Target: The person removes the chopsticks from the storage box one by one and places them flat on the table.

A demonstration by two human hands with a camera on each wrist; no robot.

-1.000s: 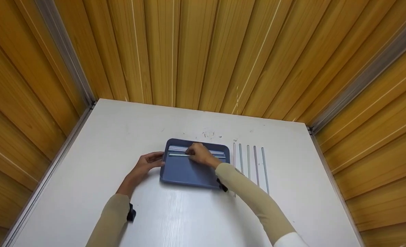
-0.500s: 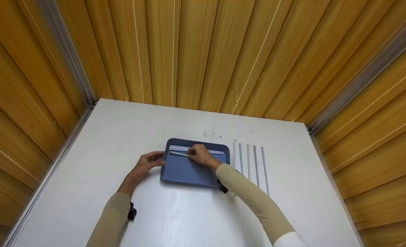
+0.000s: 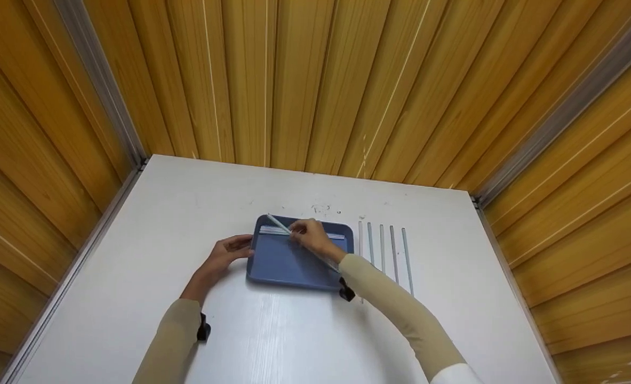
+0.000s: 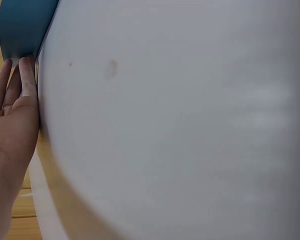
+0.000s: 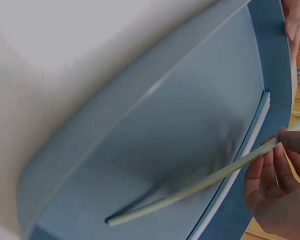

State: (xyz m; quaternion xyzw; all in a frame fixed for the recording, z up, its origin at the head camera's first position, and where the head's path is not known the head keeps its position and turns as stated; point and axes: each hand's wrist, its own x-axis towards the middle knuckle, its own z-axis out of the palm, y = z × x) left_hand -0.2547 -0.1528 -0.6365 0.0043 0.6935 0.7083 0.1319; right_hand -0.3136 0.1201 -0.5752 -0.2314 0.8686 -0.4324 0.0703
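A blue tray [image 3: 288, 264] lies on the white table in the head view. My left hand [image 3: 223, 258] rests its fingers against the tray's left side from outside; the left wrist view shows the fingertips touching the tray wall [image 4: 25, 30]. Over the tray, my right hand [image 3: 312, 236] pinches a pale green straw [image 5: 185, 192] between thumb and fingers. That straw slants across the tray, one end beyond the far-left corner. Several straws [image 3: 337, 236] lie side by side along the tray's far edge, partly hidden by the right hand.
Several straws [image 3: 392, 242] stand in a parallel row on the table [image 3: 272, 341], right of the tray; the right sleeve covers their near ends. Wood-look panels [image 3: 294, 80] rise behind the table and on both sides.
The right hand has lifted the pale green straw from along the row in the tray and turned it to a slant. The left hand keeps its place at the tray's side.
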